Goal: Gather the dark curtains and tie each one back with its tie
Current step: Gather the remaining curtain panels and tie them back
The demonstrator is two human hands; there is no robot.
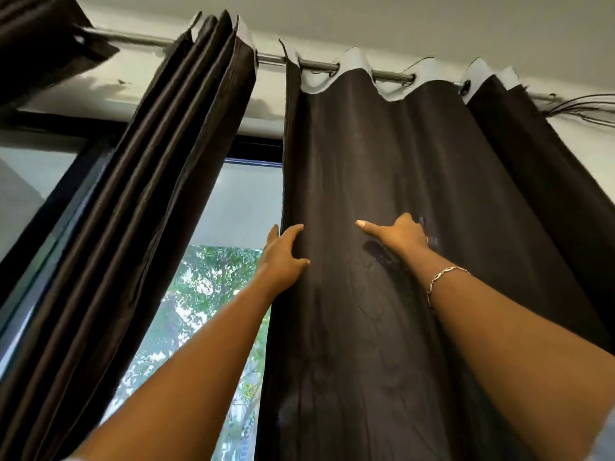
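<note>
A wide dark curtain (392, 154) hangs spread out from a metal rod (319, 66) on the right. My left hand (283, 257) grips its left edge, thumb in front and fingers wrapped behind the cloth. My right hand (399, 234) rests on the curtain's front a little to the right, thumb pointing left and fingers curled into a fold. A second dark curtain (159, 181) hangs bunched in tight pleats to the left. No tie is visible.
Between the two curtains a window (239, 207) shows a pale blind above and green trees below. A third piece of dark cloth (43, 44) hangs at the top left. Loose wires (582, 109) stick out by the rod at the far right.
</note>
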